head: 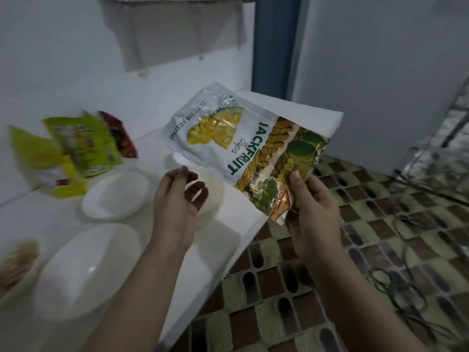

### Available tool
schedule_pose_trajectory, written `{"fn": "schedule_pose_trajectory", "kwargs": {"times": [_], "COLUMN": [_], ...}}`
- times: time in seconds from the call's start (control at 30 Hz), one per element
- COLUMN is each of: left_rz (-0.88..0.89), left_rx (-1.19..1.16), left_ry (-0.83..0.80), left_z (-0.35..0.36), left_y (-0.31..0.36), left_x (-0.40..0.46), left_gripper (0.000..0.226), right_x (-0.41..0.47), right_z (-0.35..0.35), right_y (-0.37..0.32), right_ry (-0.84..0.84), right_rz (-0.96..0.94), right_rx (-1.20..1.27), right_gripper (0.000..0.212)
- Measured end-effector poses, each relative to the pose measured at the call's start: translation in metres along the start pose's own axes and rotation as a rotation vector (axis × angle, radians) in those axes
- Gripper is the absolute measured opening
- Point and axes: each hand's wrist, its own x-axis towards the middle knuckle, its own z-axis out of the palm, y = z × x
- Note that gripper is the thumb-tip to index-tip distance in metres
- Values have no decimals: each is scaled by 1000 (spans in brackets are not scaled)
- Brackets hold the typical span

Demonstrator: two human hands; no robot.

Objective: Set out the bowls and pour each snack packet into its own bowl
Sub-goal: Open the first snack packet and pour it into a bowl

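My right hand (311, 204) grips one end of a white jackfruit chips packet (236, 138), held sideways above the white table (241, 217). My left hand (177, 196) hovers with curled, parted fingers just below the packet, holding nothing. A white bowl (214, 189) sits partly hidden behind my left hand. Two more white bowls stand to the left, one in the middle (115, 195) and a bigger one nearer me (86, 270). At the far left edge a bowl (15, 268) holds brown snack pieces.
Several snack packets lean against the wall at the left: yellow (38, 153), green (81, 143) and dark red (119, 135). The table edge runs diagonally; beyond it lies patterned tile floor (355, 275) with cables (396, 283). A metal rack (441, 148) stands at the right.
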Motion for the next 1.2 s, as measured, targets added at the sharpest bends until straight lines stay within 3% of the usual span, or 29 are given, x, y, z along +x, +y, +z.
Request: {"fn": "schedule_pose_trajectory", "kwargs": {"times": [0.17, 0.4, 0.57, 0.7, 0.9, 1.1, 1.2], "left_rz": [-110, -332, -460, -508, -534, -514, -489], "left_rx": [25, 423, 682, 798, 864, 925, 936], "left_ry": [-146, -287, -311, -330, -366, -399, -442], "left_z": [89, 160, 171, 164, 129, 80, 57], "left_y": [-82, -228, -320, -388, -496, -597, -635], "left_x": [15, 48, 72, 85, 105, 130, 135], "left_gripper": [18, 17, 22, 20, 21, 22, 22], "right_x": [73, 147, 184, 201, 224, 244, 245], "right_z": [-82, -221, -344, -411, -504, -521, -533], "right_y": [-19, 16, 110, 176, 303, 386, 427], "right_ry": [130, 506, 691, 683, 762, 844, 767], "right_rz": [-47, 11, 309, 520, 664, 693, 719], "right_rx": [-32, -254, -498, -600, -635, -532, -545], "right_gripper": [17, 20, 23, 25, 19, 16, 17]}}
